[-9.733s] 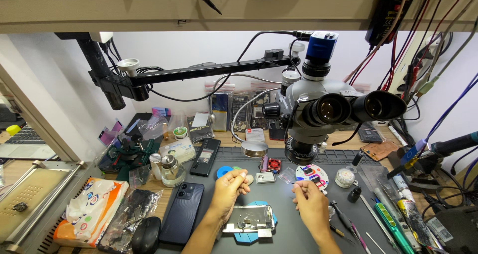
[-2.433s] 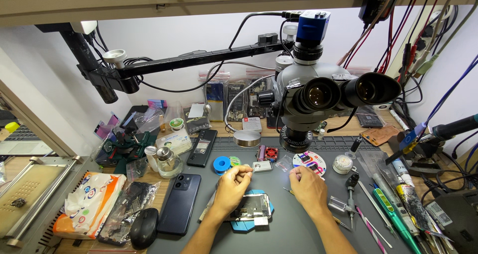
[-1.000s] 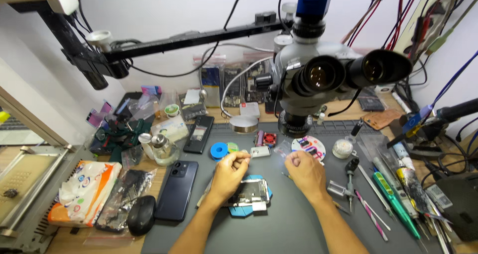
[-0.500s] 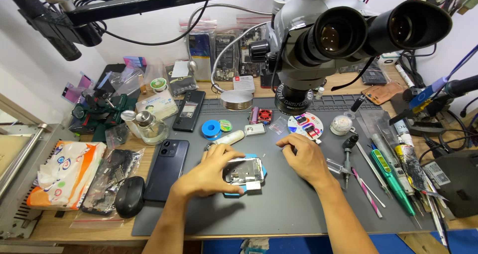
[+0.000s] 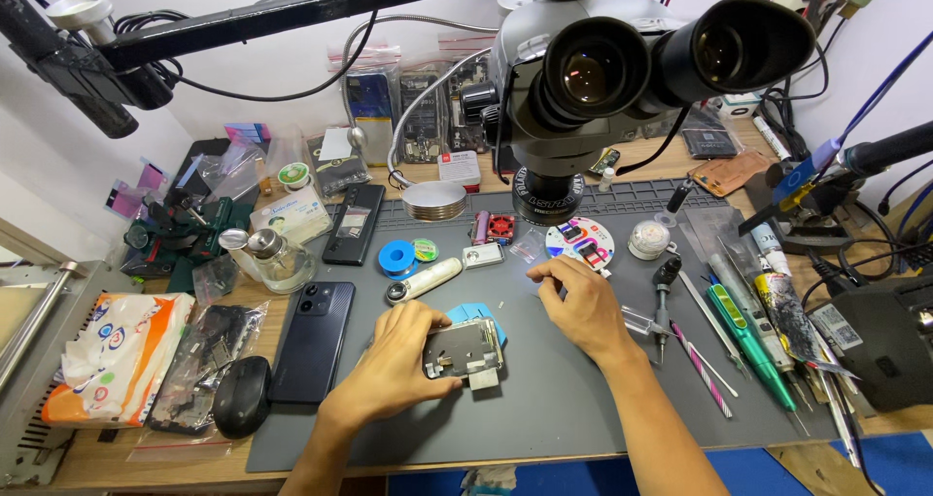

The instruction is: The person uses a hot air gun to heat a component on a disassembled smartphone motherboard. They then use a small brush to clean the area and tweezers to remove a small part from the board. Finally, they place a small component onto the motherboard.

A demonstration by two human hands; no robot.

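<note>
Grey silicone covers the work mat (image 5: 583, 409), and near its middle lies a small metal board holder (image 5: 465, 350) over a blue piece. The left hand (image 5: 394, 365) rests on the holder's left side, fingers curled against its edge and gripping it. The right hand (image 5: 575, 302) sits just right of it, thumb and forefinger pinched together at the far-left tip; whatever they pinch is too small to tell. Far of the right hand lies a round white dish (image 5: 579, 241) with red and blue parts. On the mat's left lies a dark phone (image 5: 313, 339), face down. Left of that, off the mat, sits a clear bag of dark parts (image 5: 199, 360) and a white tissue pack (image 5: 107, 355) with orange and blue print. Clear packets (image 5: 423, 117) stand against the far wall behind the microscope (image 5: 603, 78).
</note>
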